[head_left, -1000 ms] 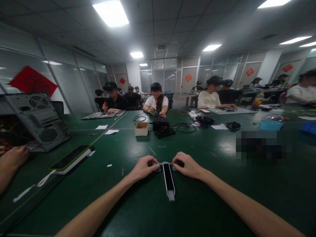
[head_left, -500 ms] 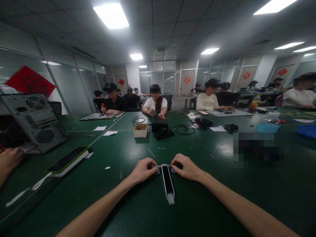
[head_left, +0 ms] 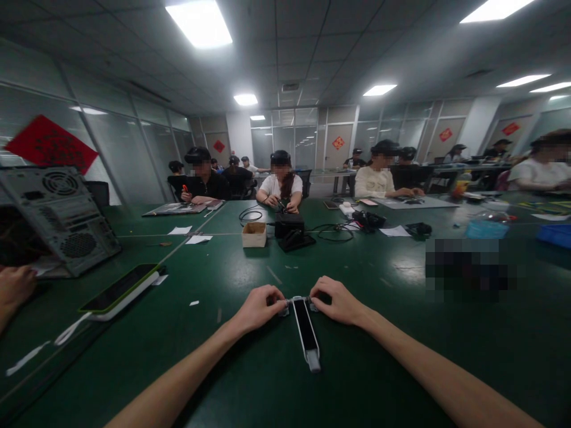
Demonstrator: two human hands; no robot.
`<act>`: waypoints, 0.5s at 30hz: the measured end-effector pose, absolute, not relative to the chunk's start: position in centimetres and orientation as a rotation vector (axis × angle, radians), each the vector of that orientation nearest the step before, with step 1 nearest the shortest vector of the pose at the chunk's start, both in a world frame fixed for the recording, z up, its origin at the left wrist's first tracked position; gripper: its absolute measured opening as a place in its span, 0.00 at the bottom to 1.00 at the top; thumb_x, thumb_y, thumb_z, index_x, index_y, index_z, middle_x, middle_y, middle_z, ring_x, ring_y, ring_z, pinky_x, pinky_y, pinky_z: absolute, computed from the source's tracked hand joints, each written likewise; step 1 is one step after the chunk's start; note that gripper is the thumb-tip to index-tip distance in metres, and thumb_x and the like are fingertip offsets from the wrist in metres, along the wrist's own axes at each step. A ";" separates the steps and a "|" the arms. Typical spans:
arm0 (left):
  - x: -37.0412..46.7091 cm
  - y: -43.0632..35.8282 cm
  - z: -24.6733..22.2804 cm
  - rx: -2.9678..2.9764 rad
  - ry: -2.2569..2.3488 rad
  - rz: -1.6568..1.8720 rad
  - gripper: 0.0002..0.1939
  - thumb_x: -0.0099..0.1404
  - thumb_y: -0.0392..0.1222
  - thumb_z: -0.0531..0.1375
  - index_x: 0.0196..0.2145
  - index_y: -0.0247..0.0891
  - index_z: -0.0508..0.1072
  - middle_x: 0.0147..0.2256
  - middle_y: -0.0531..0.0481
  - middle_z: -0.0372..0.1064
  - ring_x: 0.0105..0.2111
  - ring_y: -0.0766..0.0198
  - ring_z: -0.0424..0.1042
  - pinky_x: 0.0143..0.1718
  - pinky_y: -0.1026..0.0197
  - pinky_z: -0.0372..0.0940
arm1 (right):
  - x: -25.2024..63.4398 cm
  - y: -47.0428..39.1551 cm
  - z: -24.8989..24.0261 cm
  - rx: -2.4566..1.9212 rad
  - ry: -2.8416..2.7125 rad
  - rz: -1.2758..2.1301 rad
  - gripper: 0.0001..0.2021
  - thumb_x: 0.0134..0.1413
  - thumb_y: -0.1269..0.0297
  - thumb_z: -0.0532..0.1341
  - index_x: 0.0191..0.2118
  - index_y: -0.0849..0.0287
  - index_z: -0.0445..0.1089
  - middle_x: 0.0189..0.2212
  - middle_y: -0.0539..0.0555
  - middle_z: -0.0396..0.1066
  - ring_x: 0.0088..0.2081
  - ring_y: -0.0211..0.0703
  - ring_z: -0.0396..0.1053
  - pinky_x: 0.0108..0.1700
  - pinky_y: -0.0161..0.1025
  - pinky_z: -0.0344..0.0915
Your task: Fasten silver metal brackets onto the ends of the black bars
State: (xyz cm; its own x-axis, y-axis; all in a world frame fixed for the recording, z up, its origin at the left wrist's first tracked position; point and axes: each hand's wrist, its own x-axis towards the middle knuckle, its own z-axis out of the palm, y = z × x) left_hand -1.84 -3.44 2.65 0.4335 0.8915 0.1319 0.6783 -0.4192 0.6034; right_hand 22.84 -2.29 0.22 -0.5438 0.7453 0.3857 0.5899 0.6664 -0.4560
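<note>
A long, narrow device (head_left: 305, 329) with a black face and a white rim lies on the green table between my hands, a grey piece at its near end. My left hand (head_left: 263, 306) is closed in a pinch on a small grey metallic part (head_left: 284, 308) left of the device's far end. On the other side, my right hand (head_left: 334, 300) pinches a similar small part (head_left: 313, 305). Both parts are largely covered by my fingers, and their exact shape is hard to make out.
Beyond my hands stand a small cardboard box (head_left: 254, 236) and a black device (head_left: 289, 227) with cables. At left are a phone-like device (head_left: 122, 288), an open computer case (head_left: 66, 220) and another person's hand (head_left: 16, 285). Several people sit across the table (head_left: 214, 351).
The near end of the narrow device has swung slightly to the right. Both my hands keep nearly the same place and pinch. The other person's hand at left has shifted slightly left.
</note>
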 end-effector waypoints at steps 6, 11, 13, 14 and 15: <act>-1.7 -3.7 3.2 2.167 1.342 0.626 0.10 0.57 0.45 0.60 0.33 0.35 0.75 0.27 0.53 0.67 0.27 0.63 0.65 0.28 0.64 0.58 | 22.9 -2.2 0.1 -1.030 -2.325 0.344 0.04 0.55 0.68 0.58 0.33 0.60 0.70 0.33 0.54 0.67 0.35 0.41 0.64 0.38 0.39 0.64; -1.9 -3.2 2.4 2.218 1.336 0.688 0.12 0.62 0.46 0.56 0.34 0.35 0.75 0.29 0.51 0.69 0.28 0.63 0.66 0.29 0.64 0.59 | 22.8 -2.3 0.4 -1.014 -2.341 0.338 0.04 0.55 0.69 0.58 0.33 0.60 0.70 0.32 0.54 0.68 0.35 0.41 0.64 0.37 0.39 0.64; -1.9 -3.1 2.0 2.300 1.308 0.698 0.15 0.64 0.46 0.52 0.33 0.35 0.75 0.30 0.49 0.71 0.29 0.62 0.67 0.31 0.63 0.59 | 22.8 -2.4 0.5 -1.015 -2.343 0.333 0.04 0.55 0.68 0.57 0.33 0.60 0.70 0.32 0.54 0.68 0.35 0.41 0.65 0.37 0.40 0.64; -1.9 -3.1 1.9 2.326 1.296 0.701 0.16 0.65 0.46 0.51 0.32 0.35 0.75 0.30 0.49 0.71 0.29 0.62 0.68 0.31 0.62 0.59 | 22.8 -2.4 0.5 -1.017 -2.344 0.332 0.04 0.55 0.68 0.57 0.33 0.60 0.70 0.32 0.54 0.68 0.35 0.42 0.65 0.37 0.40 0.64; -1.9 -3.2 1.9 2.332 1.292 0.708 0.17 0.66 0.46 0.51 0.32 0.35 0.75 0.30 0.48 0.71 0.29 0.62 0.68 0.32 0.62 0.59 | 22.8 -2.4 0.4 -1.020 -2.343 0.331 0.05 0.55 0.68 0.57 0.34 0.60 0.70 0.33 0.54 0.69 0.36 0.42 0.65 0.37 0.40 0.64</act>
State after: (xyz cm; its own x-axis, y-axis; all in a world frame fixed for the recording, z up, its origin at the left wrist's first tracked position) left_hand -1.90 -3.18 1.92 0.4501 0.8592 0.2431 0.6670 -0.5045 0.5483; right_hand 22.76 -2.37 0.44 -0.5558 0.7326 0.3929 0.5952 0.6806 -0.4272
